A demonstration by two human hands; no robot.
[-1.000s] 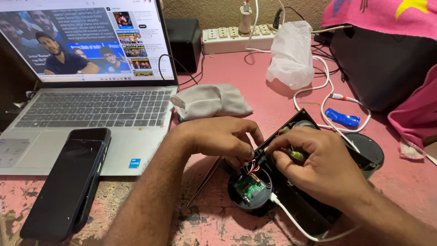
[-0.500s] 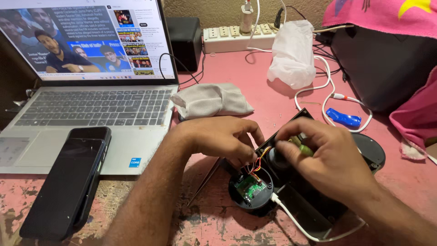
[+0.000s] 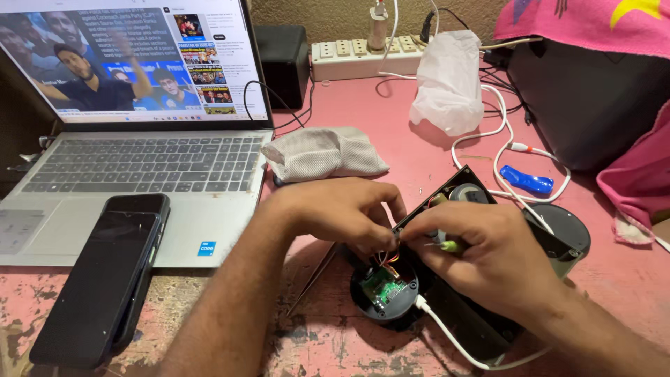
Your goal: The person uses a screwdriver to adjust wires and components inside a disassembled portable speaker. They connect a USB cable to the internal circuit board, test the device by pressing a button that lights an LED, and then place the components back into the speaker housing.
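Fingers of the right hand (image 3: pixel 488 262) are pinched together on a small yellow-green tool (image 3: pixel 450 246), whose tip points toward the left hand (image 3: pixel 342 213) just beside it. That left hand curls down with its fingertips bunched at a cluster of thin orange and red wires (image 3: pixel 389 260); whether it actually grips them cannot be told, since the fingertips hide the contact. Directly below both hands lies a round black base (image 3: pixel 384 287) holding a small green circuit board (image 3: pixel 382 286), and a white cable (image 3: pixel 447 335) runs out from it under the right wrist. Beneath the right hand sits an opened black speaker housing (image 3: pixel 467 195) on the worn pink table (image 3: pixel 391 126). Just beyond the left hand rests a grey mesh pouch (image 3: pixel 324 153). Farther out past the right hand lie a blue object (image 3: pixel 527 180) and a white plastic bag (image 3: pixel 447 84). Well off to the far side of the left forearm stand an open laptop (image 3: pixel 139 164) and a black phone (image 3: pixel 105 279) leaning on its edge.
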